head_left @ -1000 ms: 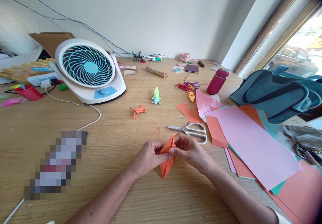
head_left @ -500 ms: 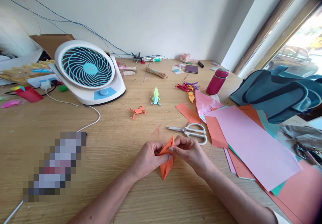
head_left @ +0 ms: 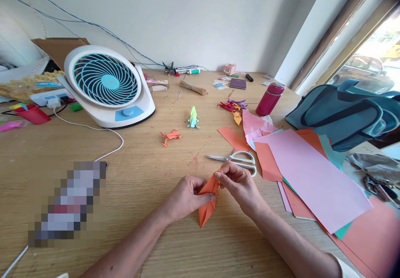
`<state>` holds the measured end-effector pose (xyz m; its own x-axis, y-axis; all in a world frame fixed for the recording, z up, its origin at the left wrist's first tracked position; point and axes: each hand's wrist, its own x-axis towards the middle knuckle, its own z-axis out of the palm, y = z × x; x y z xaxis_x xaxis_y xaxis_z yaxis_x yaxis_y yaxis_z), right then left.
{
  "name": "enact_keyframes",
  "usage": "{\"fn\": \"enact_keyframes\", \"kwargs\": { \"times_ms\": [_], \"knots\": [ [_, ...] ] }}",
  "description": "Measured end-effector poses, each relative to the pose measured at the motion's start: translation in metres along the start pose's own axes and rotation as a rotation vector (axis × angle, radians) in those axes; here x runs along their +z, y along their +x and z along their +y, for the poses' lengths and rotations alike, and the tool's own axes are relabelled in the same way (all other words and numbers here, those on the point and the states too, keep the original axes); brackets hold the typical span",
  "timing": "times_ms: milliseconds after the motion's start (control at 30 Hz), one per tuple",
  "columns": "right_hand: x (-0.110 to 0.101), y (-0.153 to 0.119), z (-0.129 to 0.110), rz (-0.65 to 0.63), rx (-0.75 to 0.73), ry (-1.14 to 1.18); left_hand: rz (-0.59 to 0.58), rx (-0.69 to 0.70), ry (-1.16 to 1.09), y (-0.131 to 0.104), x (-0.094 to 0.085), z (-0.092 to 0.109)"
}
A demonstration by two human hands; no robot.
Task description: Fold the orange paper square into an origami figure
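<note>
Between my hands is an orange folded paper (head_left: 206,213), diamond-shaped with creases and a pointed lower end. My left hand (head_left: 190,194) grips its left side, the thumb lying across the front. The thumb and fingertips of my right hand (head_left: 236,184) pinch its upper tip. Just beyond my right hand lie scissors (head_left: 242,156) with white handles, partly covered by that hand. Farther off on the wooden table (head_left: 140,178) are an orange origami figure (head_left: 171,135) with thin legs and a green and blue origami figure (head_left: 193,119).
Sheets of coloured paper (head_left: 312,178) pile up at the right, near a teal bag (head_left: 340,115) and a magenta bottle (head_left: 270,99). A white fan (head_left: 108,86) stands at the left. In front of it lies a pixelated object (head_left: 68,205) with a white cable (head_left: 117,145).
My right hand has moved up slightly to the paper's upper tip, from lower on its edge. The paper has tilted a little, its top leaning right. My left hand keeps its hold.
</note>
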<state>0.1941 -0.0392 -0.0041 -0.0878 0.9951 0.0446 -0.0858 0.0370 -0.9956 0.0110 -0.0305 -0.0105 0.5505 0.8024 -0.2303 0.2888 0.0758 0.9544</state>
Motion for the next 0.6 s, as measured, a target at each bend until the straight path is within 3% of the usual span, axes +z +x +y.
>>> {"fn": "enact_keyframes", "kwargs": {
  "times_ms": [100, 200, 333, 433, 600],
  "knots": [
    [-0.009, 0.002, -0.003, 0.076, -0.033, -0.041, -0.022, -0.006, 0.017, 0.0, 0.002, -0.003],
    [-0.016, 0.006, -0.006, 0.177, -0.041, 0.045, 0.019, 0.001, -0.106, 0.002, 0.003, -0.001],
    [-0.007, 0.004, -0.004, 0.032, 0.048, 0.067, 0.173, 0.067, -0.356, 0.003, 0.0, 0.008],
    [0.003, 0.001, 0.003, -0.122, 0.069, 0.049, 0.198, 0.116, -0.432, 0.002, 0.0, 0.012],
    [0.006, -0.002, 0.015, -0.163, 0.093, 0.002, 0.265, 0.143, -0.453, 0.001, 0.003, 0.008]
  ]
}}
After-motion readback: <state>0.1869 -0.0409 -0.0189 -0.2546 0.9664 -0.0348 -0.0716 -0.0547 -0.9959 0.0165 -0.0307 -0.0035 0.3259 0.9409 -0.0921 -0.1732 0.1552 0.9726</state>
